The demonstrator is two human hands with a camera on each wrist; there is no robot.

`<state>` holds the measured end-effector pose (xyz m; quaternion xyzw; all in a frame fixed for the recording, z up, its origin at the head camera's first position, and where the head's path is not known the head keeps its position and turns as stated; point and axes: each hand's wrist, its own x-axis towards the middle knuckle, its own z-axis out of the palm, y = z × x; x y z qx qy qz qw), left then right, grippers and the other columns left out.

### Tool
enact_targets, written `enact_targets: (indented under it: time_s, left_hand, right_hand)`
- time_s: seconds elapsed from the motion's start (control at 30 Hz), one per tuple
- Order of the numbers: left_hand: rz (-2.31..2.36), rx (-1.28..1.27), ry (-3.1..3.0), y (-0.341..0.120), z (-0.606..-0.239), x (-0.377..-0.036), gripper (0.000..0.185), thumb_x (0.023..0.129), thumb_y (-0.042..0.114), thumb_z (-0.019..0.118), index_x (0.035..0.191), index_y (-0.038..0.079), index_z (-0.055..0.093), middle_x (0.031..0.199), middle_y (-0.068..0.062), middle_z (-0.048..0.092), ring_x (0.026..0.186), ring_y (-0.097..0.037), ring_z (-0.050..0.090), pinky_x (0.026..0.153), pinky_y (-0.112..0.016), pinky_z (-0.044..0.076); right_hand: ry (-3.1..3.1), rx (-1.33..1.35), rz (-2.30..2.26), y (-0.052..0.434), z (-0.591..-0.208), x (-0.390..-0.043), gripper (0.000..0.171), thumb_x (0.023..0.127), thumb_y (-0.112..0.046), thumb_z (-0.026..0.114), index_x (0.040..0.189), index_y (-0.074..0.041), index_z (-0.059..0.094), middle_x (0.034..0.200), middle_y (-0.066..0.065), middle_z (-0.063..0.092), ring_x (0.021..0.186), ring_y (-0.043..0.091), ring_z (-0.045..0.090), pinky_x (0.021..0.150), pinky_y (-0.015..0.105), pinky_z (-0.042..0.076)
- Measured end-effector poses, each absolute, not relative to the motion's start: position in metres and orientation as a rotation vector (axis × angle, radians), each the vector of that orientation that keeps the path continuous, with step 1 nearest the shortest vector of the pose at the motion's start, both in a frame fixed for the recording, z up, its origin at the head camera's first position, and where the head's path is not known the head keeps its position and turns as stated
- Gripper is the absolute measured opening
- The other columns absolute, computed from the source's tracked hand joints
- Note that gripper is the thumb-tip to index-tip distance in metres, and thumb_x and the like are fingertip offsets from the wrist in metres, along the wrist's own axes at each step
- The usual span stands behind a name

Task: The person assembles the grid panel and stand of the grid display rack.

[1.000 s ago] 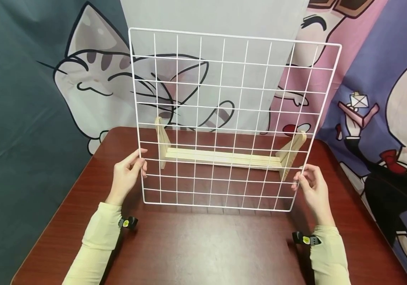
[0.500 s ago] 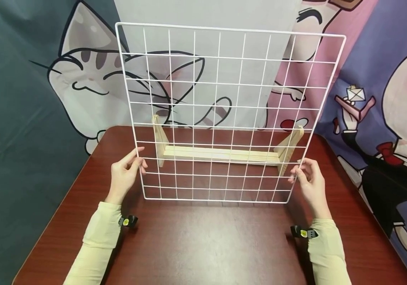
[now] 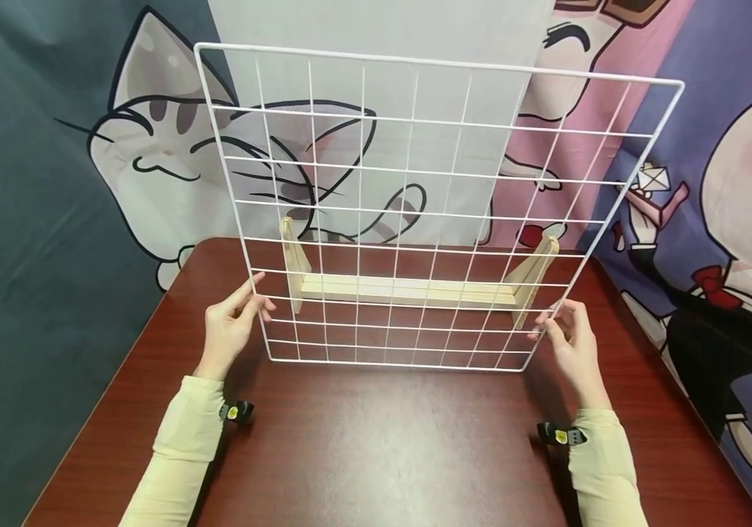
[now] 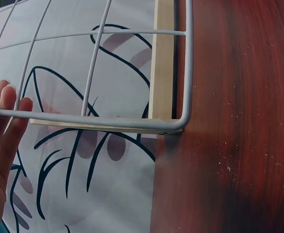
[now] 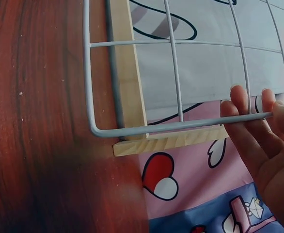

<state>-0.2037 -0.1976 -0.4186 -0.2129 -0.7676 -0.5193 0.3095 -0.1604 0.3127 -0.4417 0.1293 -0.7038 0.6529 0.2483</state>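
A white wire grid panel [image 3: 404, 211] stands in front of me, its top leaning toward me. My left hand [image 3: 230, 329] pinches its left edge low down between thumb and fingers. On the opposite edge, my right hand [image 3: 572, 340] grips the wire at a similar height. Behind the grid sits a pale wooden stand [image 3: 409, 290], a long crossbar between two slanted end boards. The grid's lower left corner overlaps the wood in the left wrist view. Fingers [image 5: 244, 138] curl round the edge wire in the right wrist view.
A dark red-brown wooden table [image 3: 376, 446] lies under everything. At its back and sides hang cloth backdrops [image 3: 481, 29] printed with cartoon animals. Each wrist wears a small black camera on a strap.
The grid's top has tipped toward me and its upper right corner has swung right. Its bottom edge has shifted slightly away. Both hands keep nearly the same place and hold.
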Motion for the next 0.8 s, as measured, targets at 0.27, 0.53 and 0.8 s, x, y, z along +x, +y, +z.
enact_targets:
  time_s: [0.27, 0.53, 0.8]
  left_hand:
    - [-1.414, -0.625, -1.975, -0.205, -0.433, -0.213, 0.041, 0.083, -0.016, 0.063, 0.123, -0.006, 0.063, 0.069, -0.023, 0.068, 0.060, -0.001, 0.066, 0.059, -0.006, 0.047]
    - [-1.438, -0.626, -1.920, -0.203, -0.429, -0.214, 0.043, 0.083, -0.016, 0.064, 0.124, -0.003, 0.063, 0.071, -0.023, 0.068, 0.063, -0.002, 0.067, 0.064, -0.009, 0.052]
    - [-1.443, -0.626, -1.907, -0.202, -0.430, -0.214, 0.041, 0.082, -0.017, 0.064, 0.121, -0.007, 0.063, 0.070, -0.023, 0.068, 0.063, -0.001, 0.067, 0.064, -0.014, 0.055]
  right_hand:
    - [-1.912, 0.347, 1.685, 0.315, -0.440, -0.160, 0.019, 0.092, 0.015, 0.046, 0.111, 0.014, 0.043, 0.084, 0.001, 0.064, 0.068, 0.006, 0.067, 0.065, 0.019, 0.057]
    - [-1.837, 0.412, 1.732, 0.314, -0.437, -0.159, 0.025, 0.092, 0.016, 0.045, 0.110, 0.025, 0.031, 0.086, 0.002, 0.066, 0.069, 0.006, 0.069, 0.067, 0.018, 0.057]
    - [-1.811, 0.414, 1.747, 0.314, -0.436, -0.159, 0.023, 0.092, 0.017, 0.046, 0.113, 0.021, 0.037, 0.085, 0.001, 0.067, 0.069, 0.007, 0.069, 0.068, 0.018, 0.057]
